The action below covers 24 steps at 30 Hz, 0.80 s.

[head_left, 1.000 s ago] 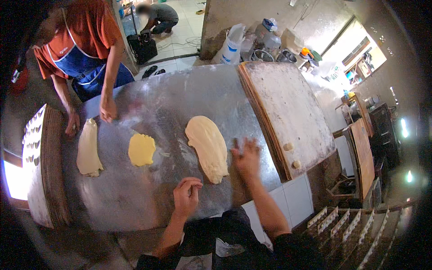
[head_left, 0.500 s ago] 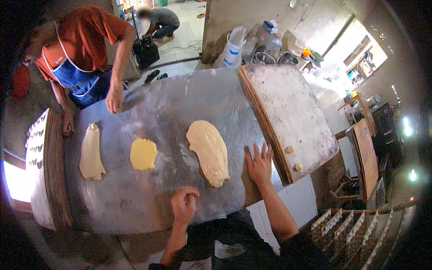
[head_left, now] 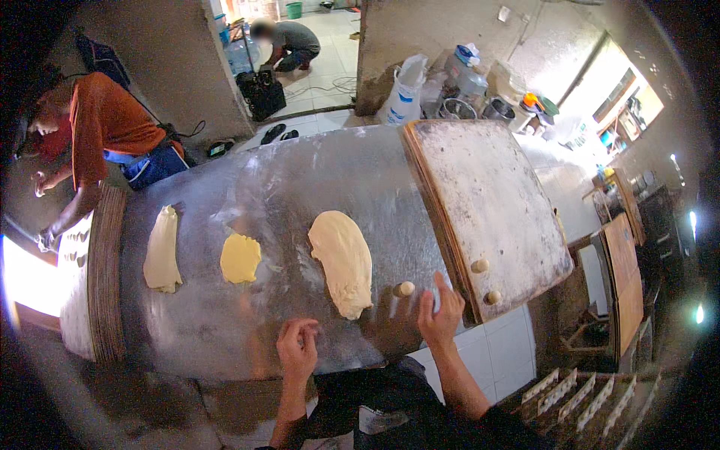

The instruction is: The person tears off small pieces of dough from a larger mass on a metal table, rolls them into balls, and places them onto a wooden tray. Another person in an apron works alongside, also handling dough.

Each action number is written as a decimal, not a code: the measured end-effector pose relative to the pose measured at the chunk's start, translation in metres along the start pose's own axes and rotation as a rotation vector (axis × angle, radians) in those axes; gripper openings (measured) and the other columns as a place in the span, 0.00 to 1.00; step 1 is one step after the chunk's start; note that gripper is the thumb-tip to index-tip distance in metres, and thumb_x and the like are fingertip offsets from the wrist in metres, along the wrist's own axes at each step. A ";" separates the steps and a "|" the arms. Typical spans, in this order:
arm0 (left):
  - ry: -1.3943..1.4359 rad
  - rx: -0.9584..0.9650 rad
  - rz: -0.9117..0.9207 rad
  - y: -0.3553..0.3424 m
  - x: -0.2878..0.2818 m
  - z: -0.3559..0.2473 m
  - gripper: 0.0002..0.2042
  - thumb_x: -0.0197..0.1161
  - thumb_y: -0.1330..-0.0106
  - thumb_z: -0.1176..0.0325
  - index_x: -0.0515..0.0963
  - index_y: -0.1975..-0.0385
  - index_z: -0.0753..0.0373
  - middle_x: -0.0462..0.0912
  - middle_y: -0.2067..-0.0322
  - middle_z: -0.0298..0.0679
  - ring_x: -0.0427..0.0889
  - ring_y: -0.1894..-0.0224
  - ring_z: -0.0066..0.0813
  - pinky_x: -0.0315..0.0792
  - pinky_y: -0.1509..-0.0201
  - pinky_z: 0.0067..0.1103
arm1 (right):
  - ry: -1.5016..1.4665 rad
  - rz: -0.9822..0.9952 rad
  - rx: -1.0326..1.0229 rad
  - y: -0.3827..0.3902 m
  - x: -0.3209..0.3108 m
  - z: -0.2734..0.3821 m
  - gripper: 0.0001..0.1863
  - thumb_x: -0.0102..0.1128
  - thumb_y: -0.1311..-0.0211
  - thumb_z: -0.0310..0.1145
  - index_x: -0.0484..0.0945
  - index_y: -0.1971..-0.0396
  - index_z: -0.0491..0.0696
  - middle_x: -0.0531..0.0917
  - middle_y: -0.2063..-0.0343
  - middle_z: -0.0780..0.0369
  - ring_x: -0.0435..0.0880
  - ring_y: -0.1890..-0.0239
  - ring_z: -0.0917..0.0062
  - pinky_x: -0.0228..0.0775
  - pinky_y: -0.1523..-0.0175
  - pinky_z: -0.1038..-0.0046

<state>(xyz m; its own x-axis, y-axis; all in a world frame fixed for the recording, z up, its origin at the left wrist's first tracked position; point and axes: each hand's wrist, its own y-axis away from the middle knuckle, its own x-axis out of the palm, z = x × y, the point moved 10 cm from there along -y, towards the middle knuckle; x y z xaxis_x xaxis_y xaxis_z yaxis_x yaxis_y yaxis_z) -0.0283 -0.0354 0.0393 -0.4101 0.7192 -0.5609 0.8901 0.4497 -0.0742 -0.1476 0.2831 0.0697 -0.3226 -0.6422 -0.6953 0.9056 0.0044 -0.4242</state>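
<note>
My right hand hovers at the table's near right side, fingers apart, holding nothing. Just to its left, a small dough ball rests on the metal tabletop. Beyond that ball lies a long, pale slab of dough. My left hand is curled near the front edge, left of the slab's lower end; whatever its fingers may hold is hidden. Farther left sit a yellow, flattened lump and a narrow strip of dough.
A stack of boards covers the table's right end, with two dough balls on top. Another stack of trays stands at the left, where a co-worker in orange leans over. A shelf rack is at the lower right.
My right hand has lifted and curled slightly from lying flat, and a dough ball now shows beside it. My left hand has shifted slightly. The co-worker has turned leftward to the trays.
</note>
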 end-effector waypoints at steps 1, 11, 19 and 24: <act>-0.117 -0.073 -0.002 0.000 0.008 0.001 0.09 0.60 0.28 0.68 0.79 0.54 0.64 0.84 0.58 0.49 0.86 0.59 0.41 0.81 0.55 0.31 | 0.025 0.164 0.097 -0.001 0.015 -0.013 0.22 0.61 0.31 0.46 0.77 0.41 0.54 0.88 0.58 0.51 0.87 0.55 0.54 0.69 0.41 0.49; -0.619 -0.038 0.066 -0.017 0.120 -0.020 0.31 0.62 0.28 0.52 0.64 0.36 0.68 0.76 0.46 0.60 0.77 0.45 0.62 0.76 0.48 0.47 | -0.204 -0.177 -0.370 -0.160 -0.122 0.045 0.16 0.60 0.28 0.41 0.72 0.50 0.46 0.87 0.61 0.48 0.89 0.60 0.60 0.81 0.55 0.57; -0.346 -0.049 -0.038 0.012 0.089 -0.041 0.18 0.58 0.26 0.68 0.69 0.41 0.71 0.77 0.46 0.64 0.77 0.45 0.65 0.72 0.40 0.47 | -0.393 0.484 0.346 -0.008 -0.046 -0.039 0.31 0.55 0.27 0.52 0.70 0.32 0.49 0.87 0.71 0.52 0.86 0.73 0.61 0.77 0.66 0.59; -0.317 -0.445 0.282 0.039 0.103 -0.056 0.23 0.58 0.25 0.63 0.68 0.36 0.70 0.79 0.45 0.60 0.78 0.43 0.62 0.72 0.39 0.45 | -1.109 1.092 0.947 0.105 0.120 0.023 0.24 0.55 0.24 0.49 0.78 0.44 0.43 0.86 0.67 0.55 0.84 0.66 0.74 0.77 0.60 0.64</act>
<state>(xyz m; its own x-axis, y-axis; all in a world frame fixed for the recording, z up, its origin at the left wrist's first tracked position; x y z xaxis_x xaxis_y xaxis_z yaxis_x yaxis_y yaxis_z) -0.0473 0.0856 0.0252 -0.0310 0.6810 -0.7316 0.7594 0.4920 0.4257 -0.0852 0.1884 -0.0450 0.4090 -0.8062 0.4274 0.5218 0.5909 0.6152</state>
